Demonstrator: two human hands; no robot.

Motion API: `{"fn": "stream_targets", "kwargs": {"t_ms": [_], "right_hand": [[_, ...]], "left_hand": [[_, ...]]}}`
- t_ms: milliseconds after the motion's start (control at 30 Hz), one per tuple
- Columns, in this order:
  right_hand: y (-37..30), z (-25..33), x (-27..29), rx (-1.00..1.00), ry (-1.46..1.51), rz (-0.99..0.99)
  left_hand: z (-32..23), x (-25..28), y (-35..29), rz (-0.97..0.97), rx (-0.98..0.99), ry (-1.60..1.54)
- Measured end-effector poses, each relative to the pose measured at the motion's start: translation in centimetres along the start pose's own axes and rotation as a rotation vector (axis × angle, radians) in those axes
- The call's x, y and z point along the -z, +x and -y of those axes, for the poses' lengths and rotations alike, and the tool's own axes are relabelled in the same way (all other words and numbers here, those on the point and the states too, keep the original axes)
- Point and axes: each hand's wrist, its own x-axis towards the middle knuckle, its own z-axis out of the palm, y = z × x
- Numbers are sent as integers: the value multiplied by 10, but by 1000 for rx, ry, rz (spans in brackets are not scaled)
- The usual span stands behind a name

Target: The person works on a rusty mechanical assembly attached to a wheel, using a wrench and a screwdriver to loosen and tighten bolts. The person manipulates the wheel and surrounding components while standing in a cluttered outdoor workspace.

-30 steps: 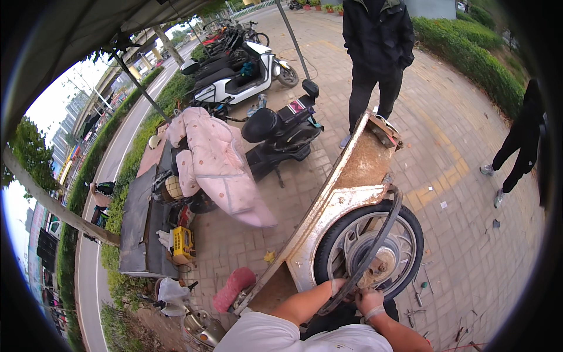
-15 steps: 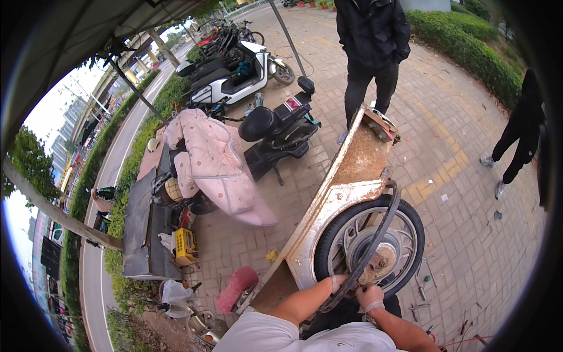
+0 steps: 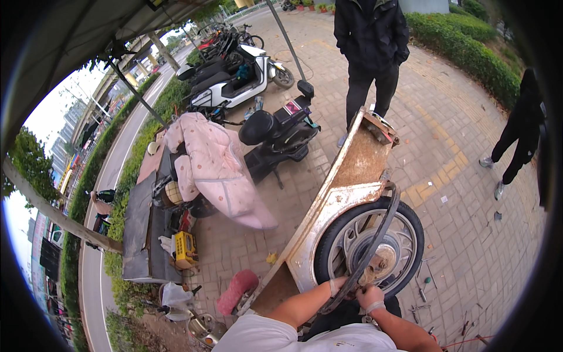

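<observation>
A spoked wheel with a black tyre (image 3: 415,252) is set in a rusty, light-coloured metal cart body (image 3: 303,258), tilted away from me. A dark curved bar (image 3: 382,229) arches across the wheel. Low on the wheel, beside the rusty bracket at the hub (image 3: 368,276), both my hands are close together. My left hand (image 3: 337,286) is at the bar's lower end, its fingers mostly hidden behind the bar. Just right of the bar, my right hand (image 3: 370,298) is closed, fingers bent inward. What it grips is too small and covered to name.
Loose tools (image 3: 422,293) lie on the paving at right. A red cushion-like thing (image 3: 237,291), a yellow box (image 3: 185,249) and a scooter with a pink cover (image 3: 217,170) are at left. A person in black (image 3: 372,53) stands beyond the cart; another (image 3: 519,141) stands far right.
Both hands remain at the lower part of the wheel, with only a slight shift of the fingers. The cart and wheel have not visibly moved.
</observation>
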Motion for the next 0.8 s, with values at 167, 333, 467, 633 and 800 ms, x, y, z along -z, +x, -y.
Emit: {"fn": "stream_targets", "kwargs": {"t_ms": [167, 333, 467, 633, 800], "right_hand": [[-1, -4, -3, 3, -5, 12], [0, -3, -2, 19, 1, 3], [-2, -2, 0, 26, -6, -11], [-1, -5, -5, 33, -52, 43], [-4, -4, -5, -17, -14, 51]], "left_hand": [[-1, 9, 3, 142, 81, -2], [-4, 6, 1, -3, 79, -78], [-5, -1, -8, -115, 76, -137], [-10, 6, -12, -80, 105, -43], [-6, 10, -16, -36, -4, -118]]}}
